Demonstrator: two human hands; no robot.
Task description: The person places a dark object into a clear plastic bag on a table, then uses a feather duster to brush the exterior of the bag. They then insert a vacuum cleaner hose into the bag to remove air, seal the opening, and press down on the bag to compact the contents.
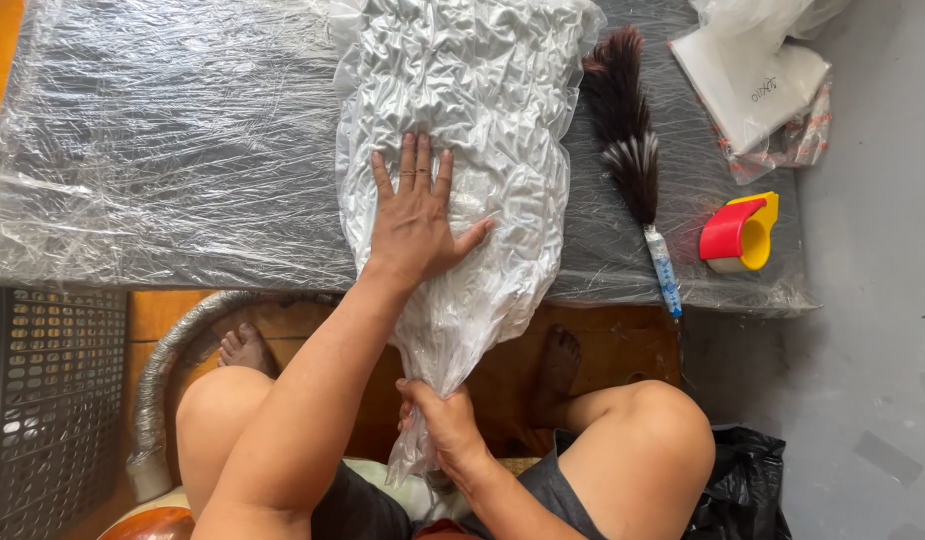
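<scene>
Plastic-wrapped grey table [183, 150] fills the far view, a duster [628, 140] and tape dispenser [740, 232] at right. My left hand [415, 215] presses flat, fingers spread, on the crinkled white bag [463, 90] at centre. My right hand [445, 420] grips its neck near my lap.

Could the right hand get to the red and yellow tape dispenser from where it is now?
Probably yes, once it lets go: the right hand grips the bag neck, and nothing lies between it and the tape dispenser except the feather duster.

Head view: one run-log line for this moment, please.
left hand: flat on crinkled white plastic bag | right hand: gripping bag's neck | feather duster, tape dispenser: untouched on wrapped table
</scene>
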